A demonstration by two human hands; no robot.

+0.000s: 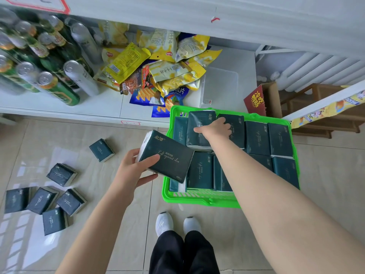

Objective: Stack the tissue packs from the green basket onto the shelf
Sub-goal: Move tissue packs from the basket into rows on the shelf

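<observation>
A green basket [205,200] stands on the floor in front of the white shelf [59,109], filled with several dark teal tissue packs. My left hand [134,169] holds one tissue pack [167,157] just left of the basket, above its left rim. My right hand [215,128] reaches into the far part of the basket and grips the top of an upright pack [197,125]. A clear plastic tray [221,86] lies on the shelf behind the basket.
Several tissue packs [59,194] lie scattered on the tiled floor at left. On the shelf are drink cans [49,66] at left and snack bags [158,72] in the middle. A brown cardboard box [258,99] and a wooden rack [320,107] stand at right. My feet [177,224] are near the basket.
</observation>
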